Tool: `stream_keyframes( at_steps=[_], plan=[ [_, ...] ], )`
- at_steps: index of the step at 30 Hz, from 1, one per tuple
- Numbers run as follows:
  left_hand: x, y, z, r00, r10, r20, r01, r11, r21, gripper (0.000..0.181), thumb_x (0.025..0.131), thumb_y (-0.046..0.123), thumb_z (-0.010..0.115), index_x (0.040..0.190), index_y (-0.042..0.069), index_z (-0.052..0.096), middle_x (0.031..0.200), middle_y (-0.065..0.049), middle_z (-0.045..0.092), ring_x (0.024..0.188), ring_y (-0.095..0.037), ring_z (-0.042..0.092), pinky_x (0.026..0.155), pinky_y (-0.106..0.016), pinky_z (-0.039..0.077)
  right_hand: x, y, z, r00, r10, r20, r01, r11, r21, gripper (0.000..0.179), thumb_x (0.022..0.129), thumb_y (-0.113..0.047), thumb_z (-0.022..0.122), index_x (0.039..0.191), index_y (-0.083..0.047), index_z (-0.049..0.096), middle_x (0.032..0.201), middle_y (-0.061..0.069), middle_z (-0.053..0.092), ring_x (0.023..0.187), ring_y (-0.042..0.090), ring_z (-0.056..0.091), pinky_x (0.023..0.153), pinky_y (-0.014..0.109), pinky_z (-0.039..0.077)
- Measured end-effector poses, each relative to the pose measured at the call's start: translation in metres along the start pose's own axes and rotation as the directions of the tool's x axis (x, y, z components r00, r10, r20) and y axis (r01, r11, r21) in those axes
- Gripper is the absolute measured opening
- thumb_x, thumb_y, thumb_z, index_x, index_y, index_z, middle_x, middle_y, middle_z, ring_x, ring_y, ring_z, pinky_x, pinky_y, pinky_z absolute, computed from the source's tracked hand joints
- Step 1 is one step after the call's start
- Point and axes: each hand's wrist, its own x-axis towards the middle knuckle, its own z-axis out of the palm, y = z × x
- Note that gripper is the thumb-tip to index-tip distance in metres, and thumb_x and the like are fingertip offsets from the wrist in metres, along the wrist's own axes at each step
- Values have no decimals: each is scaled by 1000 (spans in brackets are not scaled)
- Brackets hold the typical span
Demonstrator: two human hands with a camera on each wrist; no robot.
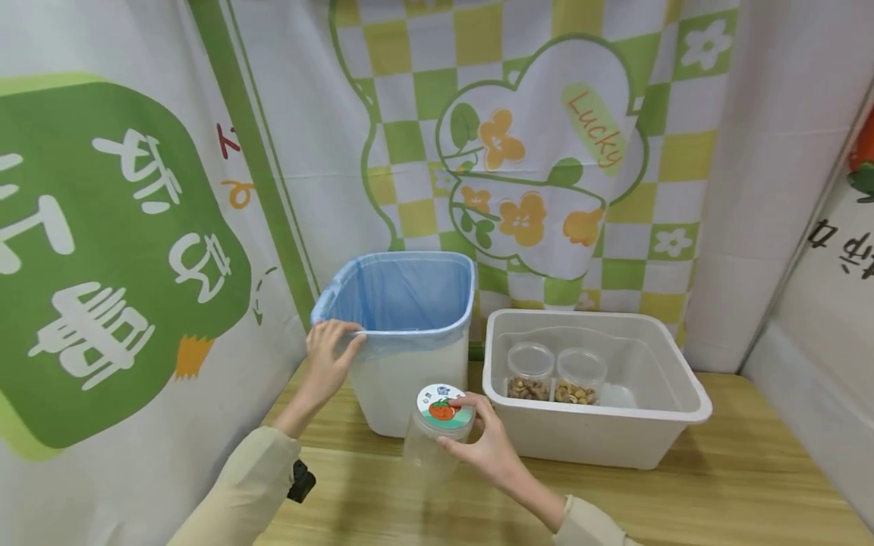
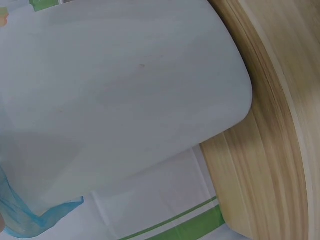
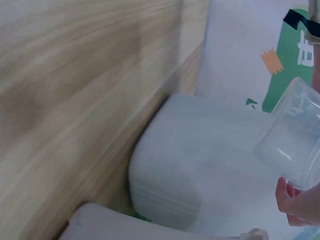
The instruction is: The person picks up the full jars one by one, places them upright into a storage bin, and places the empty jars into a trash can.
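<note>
A clear plastic jar (image 1: 440, 425) with a tomato picture on its round lid (image 1: 445, 406) is in my right hand (image 1: 488, 444). The thumb and fingers grip it around the lid, and no contents show inside. In the right wrist view, the jar (image 3: 292, 137) hangs away from the wooden table, in front of the trash bin. My left hand (image 1: 329, 360) holds the front left rim of the white trash bin (image 1: 392, 387), fingers over the edge. A blue bag (image 1: 403, 292) lines this bin. The left wrist view shows mostly the bin's side (image 2: 130, 95).
To the right of the bin stands a white plastic tub (image 1: 587, 436). Inside it are two clear lidded jars, one with walnuts (image 1: 529, 387) and one with cashew-like nuts (image 1: 576, 390). Both containers stand on a wooden table (image 1: 744, 485); printed cloth (image 1: 403, 152) hangs behind.
</note>
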Motion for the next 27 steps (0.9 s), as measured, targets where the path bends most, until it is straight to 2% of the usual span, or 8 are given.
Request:
stream_keyframes(
  at_steps=[8, 14, 16, 22, 27],
  plan=[
    [0, -2, 3, 1000, 12, -20, -12, 1000, -2, 11, 82, 7, 58, 91, -1, 59, 90, -15, 55, 99, -30, 39, 101, -51, 6, 15, -15, -11, 997, -67, -25, 68, 997, 43, 45, 69, 5, 68, 110, 4, 48, 116, 19, 46, 106, 23, 45, 91, 39, 38],
    [1, -2, 2, 1000, 14, -19, -14, 1000, 1, 11, 82, 7, 57, 91, 0, 59, 90, -15, 55, 99, -30, 40, 101, -52, 6, 27, -22, -19, 993, -111, -39, 113, 992, 58, 44, 72, 6, 64, 112, 5, 47, 119, 23, 43, 106, 27, 45, 91, 49, 35],
    [1, -2, 2, 1000, 14, -18, -14, 1000, 0, 11, 82, 7, 57, 91, 0, 59, 90, -15, 55, 99, -30, 40, 101, -52, 6, 32, -20, -22, 992, -117, -42, 120, 991, 66, 44, 73, 6, 64, 114, 3, 47, 119, 21, 43, 105, 25, 45, 91, 47, 36],
    [1, -1, 1, 999, 19, -26, -18, 1000, 4, 11, 82, 7, 57, 91, 0, 59, 90, -15, 55, 99, -31, 39, 101, -52, 7, 48, -19, -31, 986, -165, -37, 167, 985, 51, 44, 76, 0, 63, 116, -4, 46, 118, 15, 46, 99, 18, 49, 85, 29, 43],
    [1, 0, 2, 999, 24, -25, -24, 1000, 3, 10, 82, 6, 57, 90, 0, 59, 90, -15, 55, 97, -30, 40, 101, -51, 7, 60, -29, -38, 978, -204, -41, 206, 977, 53, 42, 78, -4, 61, 117, -4, 46, 118, 17, 46, 103, 23, 50, 89, 29, 41]
  ],
)
